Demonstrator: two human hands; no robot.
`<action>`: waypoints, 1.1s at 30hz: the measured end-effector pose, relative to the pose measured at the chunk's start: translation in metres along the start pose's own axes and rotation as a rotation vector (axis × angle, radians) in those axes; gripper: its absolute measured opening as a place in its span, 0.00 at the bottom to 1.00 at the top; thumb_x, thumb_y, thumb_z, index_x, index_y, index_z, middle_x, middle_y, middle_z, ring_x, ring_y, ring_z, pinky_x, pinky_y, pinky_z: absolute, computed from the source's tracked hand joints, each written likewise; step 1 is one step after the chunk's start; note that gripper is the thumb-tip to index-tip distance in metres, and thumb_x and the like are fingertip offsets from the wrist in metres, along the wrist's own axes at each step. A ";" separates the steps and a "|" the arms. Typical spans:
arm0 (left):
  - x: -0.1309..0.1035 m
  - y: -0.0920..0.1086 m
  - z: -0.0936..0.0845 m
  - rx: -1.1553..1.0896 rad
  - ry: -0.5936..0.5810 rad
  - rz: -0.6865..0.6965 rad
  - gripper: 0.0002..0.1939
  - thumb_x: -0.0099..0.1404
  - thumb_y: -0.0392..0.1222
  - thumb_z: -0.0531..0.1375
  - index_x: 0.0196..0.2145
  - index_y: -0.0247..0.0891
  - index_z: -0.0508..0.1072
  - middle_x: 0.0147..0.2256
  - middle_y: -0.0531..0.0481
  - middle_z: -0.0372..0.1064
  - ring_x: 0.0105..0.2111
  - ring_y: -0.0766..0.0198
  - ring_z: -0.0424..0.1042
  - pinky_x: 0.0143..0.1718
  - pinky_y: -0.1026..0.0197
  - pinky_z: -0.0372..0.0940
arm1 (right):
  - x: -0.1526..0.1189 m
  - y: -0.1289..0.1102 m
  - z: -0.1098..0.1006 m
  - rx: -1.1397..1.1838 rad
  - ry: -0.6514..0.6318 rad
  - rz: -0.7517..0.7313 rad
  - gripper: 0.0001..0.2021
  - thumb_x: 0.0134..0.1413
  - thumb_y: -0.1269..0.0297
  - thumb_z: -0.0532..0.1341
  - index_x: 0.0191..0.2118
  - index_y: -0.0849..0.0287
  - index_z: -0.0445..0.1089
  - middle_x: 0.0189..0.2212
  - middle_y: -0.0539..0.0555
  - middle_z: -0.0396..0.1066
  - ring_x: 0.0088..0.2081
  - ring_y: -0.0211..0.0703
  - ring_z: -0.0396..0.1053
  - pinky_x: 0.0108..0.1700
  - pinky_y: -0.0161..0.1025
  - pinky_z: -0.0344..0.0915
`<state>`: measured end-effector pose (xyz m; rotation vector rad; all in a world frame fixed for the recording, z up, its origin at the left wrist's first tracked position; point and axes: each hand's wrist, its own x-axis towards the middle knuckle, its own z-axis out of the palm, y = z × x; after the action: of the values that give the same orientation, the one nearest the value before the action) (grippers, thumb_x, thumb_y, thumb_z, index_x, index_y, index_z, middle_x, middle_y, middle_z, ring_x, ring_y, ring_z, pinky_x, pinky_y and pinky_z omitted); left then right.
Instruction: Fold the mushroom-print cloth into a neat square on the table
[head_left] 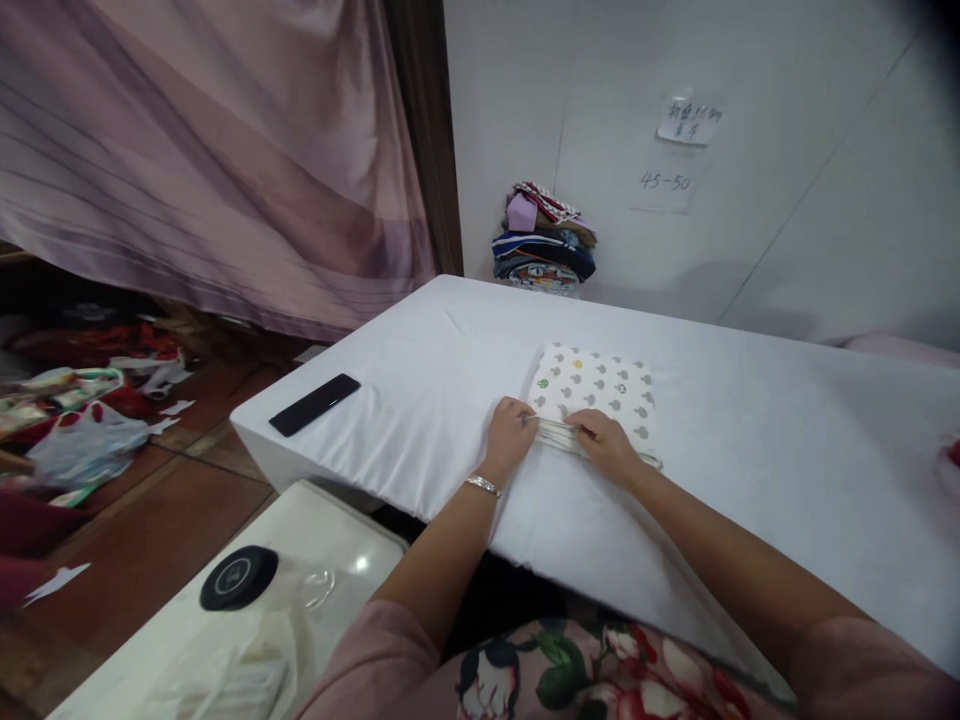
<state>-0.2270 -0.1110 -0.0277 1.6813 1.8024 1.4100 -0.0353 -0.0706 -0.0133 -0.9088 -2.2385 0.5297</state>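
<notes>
A folded white cloth [592, 385] with grey, green and yellow prints lies flat on the white-covered table [420, 400]. Its layered folded edge faces me. My left hand [511, 435] is closed on the cloth's near left corner, and a silver bracelet circles that wrist. Along the same near edge, further right, my right hand [604, 440] pinches the upper layer between thumb and fingers. What kind of cloth item it is I cannot tell, as it is folded up.
A black phone [315, 404] lies near the table's left end. Folded clothes [545, 240] are stacked against the wall at the back. A lower white surface [330, 530] at the front left carries a round black object [238, 578]. Bags [90, 445] lie on the floor at left.
</notes>
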 end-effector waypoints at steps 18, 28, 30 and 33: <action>0.003 0.013 0.005 0.219 -0.017 0.226 0.10 0.52 0.30 0.58 0.32 0.41 0.71 0.39 0.48 0.67 0.43 0.56 0.64 0.46 0.54 0.58 | -0.001 -0.002 0.005 0.011 0.025 -0.066 0.17 0.51 0.75 0.51 0.41 0.52 0.71 0.39 0.52 0.73 0.43 0.44 0.68 0.47 0.46 0.65; 0.004 0.012 -0.004 0.279 -0.060 0.233 0.12 0.56 0.27 0.52 0.34 0.40 0.69 0.36 0.49 0.69 0.41 0.57 0.65 0.43 0.54 0.59 | -0.014 -0.003 -0.012 -0.329 -0.068 -0.083 0.14 0.58 0.72 0.51 0.46 0.57 0.69 0.42 0.56 0.72 0.43 0.46 0.66 0.45 0.45 0.64; 0.002 0.012 -0.006 0.277 -0.059 0.232 0.13 0.57 0.27 0.51 0.34 0.40 0.70 0.37 0.49 0.68 0.40 0.58 0.65 0.43 0.54 0.60 | -0.023 0.004 -0.019 -0.424 -0.046 -0.067 0.14 0.59 0.71 0.51 0.46 0.57 0.69 0.41 0.57 0.72 0.42 0.47 0.66 0.44 0.45 0.64; 0.000 0.011 -0.007 0.275 -0.057 0.238 0.13 0.56 0.26 0.51 0.34 0.40 0.70 0.37 0.49 0.67 0.40 0.59 0.65 0.43 0.55 0.61 | -0.042 0.015 -0.031 -0.508 0.022 -0.041 0.13 0.60 0.70 0.51 0.45 0.58 0.70 0.41 0.58 0.71 0.41 0.48 0.66 0.43 0.46 0.65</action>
<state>-0.2258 -0.1155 -0.0152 2.1122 1.8849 1.2295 0.0165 -0.0869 -0.0177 -1.1009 -2.4084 -0.0810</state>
